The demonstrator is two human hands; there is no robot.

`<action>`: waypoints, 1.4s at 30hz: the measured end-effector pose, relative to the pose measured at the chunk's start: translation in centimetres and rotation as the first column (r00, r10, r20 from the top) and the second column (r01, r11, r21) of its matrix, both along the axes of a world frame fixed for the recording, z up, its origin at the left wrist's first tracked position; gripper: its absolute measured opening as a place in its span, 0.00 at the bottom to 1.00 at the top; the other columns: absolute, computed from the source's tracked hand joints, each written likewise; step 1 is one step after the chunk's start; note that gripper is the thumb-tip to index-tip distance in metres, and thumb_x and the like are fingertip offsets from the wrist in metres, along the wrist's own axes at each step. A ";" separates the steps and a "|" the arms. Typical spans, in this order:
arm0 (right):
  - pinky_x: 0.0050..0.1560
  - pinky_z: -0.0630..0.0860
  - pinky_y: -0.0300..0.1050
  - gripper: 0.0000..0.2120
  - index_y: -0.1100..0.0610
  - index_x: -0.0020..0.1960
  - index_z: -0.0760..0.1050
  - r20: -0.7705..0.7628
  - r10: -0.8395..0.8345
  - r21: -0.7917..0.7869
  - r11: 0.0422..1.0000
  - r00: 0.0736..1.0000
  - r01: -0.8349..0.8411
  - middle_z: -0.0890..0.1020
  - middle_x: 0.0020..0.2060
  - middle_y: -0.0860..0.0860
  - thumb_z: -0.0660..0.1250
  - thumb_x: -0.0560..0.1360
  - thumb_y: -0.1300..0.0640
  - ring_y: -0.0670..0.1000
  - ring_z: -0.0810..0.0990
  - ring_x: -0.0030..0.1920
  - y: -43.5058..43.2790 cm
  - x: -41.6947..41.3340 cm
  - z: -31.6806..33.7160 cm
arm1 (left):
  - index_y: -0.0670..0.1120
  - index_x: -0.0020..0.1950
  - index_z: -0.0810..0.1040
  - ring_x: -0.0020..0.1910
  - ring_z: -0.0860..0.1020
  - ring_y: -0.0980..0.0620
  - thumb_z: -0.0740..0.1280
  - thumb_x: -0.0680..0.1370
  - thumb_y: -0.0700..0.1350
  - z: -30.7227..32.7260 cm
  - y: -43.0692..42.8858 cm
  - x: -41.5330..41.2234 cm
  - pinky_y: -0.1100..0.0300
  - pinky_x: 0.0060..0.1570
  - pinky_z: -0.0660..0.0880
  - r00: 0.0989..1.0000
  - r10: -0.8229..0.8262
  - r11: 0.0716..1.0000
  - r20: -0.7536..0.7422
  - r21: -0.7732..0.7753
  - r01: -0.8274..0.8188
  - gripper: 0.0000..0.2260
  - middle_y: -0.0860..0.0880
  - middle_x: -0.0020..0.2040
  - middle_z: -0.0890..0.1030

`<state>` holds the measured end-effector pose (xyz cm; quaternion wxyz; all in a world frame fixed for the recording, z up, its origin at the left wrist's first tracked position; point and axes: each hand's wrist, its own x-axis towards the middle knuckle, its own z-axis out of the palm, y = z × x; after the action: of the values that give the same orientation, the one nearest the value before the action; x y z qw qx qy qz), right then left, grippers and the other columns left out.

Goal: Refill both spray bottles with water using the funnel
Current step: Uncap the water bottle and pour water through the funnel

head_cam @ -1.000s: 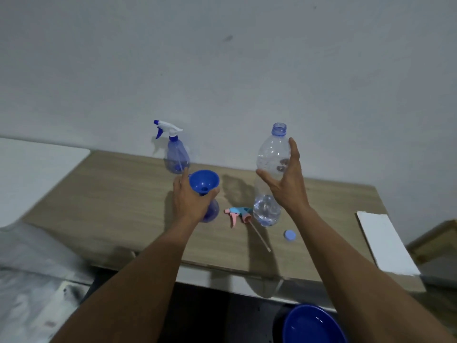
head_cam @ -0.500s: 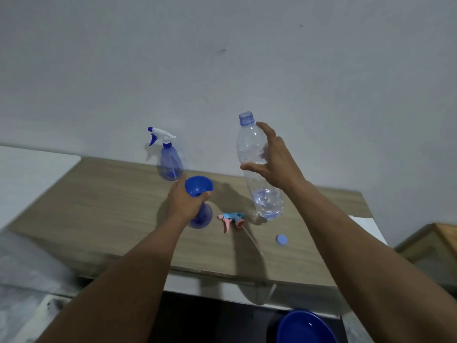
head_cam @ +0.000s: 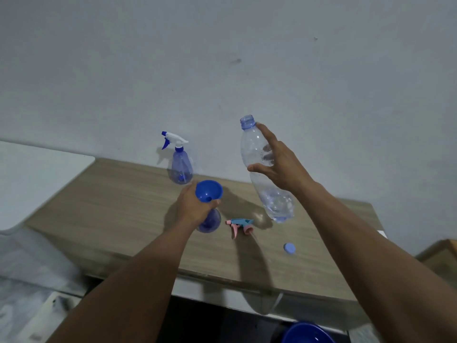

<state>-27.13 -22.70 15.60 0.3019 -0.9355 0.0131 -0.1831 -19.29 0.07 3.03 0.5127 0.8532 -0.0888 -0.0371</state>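
Curled right fingers (head_cam: pixel 267 134) round the water bottle (head_cam: pixel 278 205), tilted right of the funnel (head_cam: pixel 209 190) for pouring. Clamped left hand (head_cam: pixel 194 209) round the spray bottle (head_cam: pixel 210 222) beneath it, steadying both.

basin (head_cam: pixel 308 334): cut off below | spray bottle (head_cam: pixel 210 222) neck: behind left hand (head_cam: pixel 194 206)

The wooden table (head_cam: pixel 111 206) carries a blue spray bottle (head_cam: pixel 181 167) near the wall, a second blue bottle (head_cam: pixel 210 222), a pink-and-blue trigger head (head_cam: pixel 238 225) lying on its side, and a small blue cap (head_cam: pixel 289 248).
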 end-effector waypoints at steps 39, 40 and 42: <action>0.46 0.70 0.49 0.46 0.31 0.78 0.46 -0.576 -0.112 -0.565 0.770 0.810 -0.295 0.67 0.54 0.53 0.73 0.76 0.56 0.54 0.72 0.49 3.8 3.0 -0.1 | 0.49 0.55 0.79 0.48 0.79 0.51 0.82 0.62 0.50 2.0 0.4 0.5 0.60 0.47 0.74 0.999 -0.053 0.994 -0.015 0.092 0.054 0.24 0.53 0.47 0.81; 0.46 0.71 0.49 0.46 0.31 0.78 0.46 -0.579 -0.116 -0.571 0.764 0.807 -0.300 0.67 0.53 0.53 0.73 0.76 0.57 0.54 0.72 0.49 3.9 3.0 0.0 | 0.49 0.55 0.79 0.48 0.79 0.51 0.82 0.62 0.50 2.0 0.5 0.6 0.59 0.48 0.75 0.998 -0.060 0.993 -0.009 0.098 0.060 0.24 0.53 0.47 0.81; 0.46 0.72 0.49 0.47 0.30 0.78 0.47 -0.581 -0.126 -0.584 0.752 0.804 -0.304 0.66 0.52 0.52 0.74 0.76 0.57 0.54 0.72 0.48 4.0 3.1 0.0 | 0.48 0.56 0.79 0.48 0.79 0.51 0.82 0.62 0.50 2.1 0.5 0.6 0.58 0.50 0.76 0.998 -0.066 0.992 -0.003 0.104 0.066 0.25 0.53 0.48 0.81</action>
<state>-24.08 -18.68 15.55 -0.0540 -0.9889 -0.0061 0.1380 -18.73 0.57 5.12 0.4661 0.8753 -0.1151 -0.0584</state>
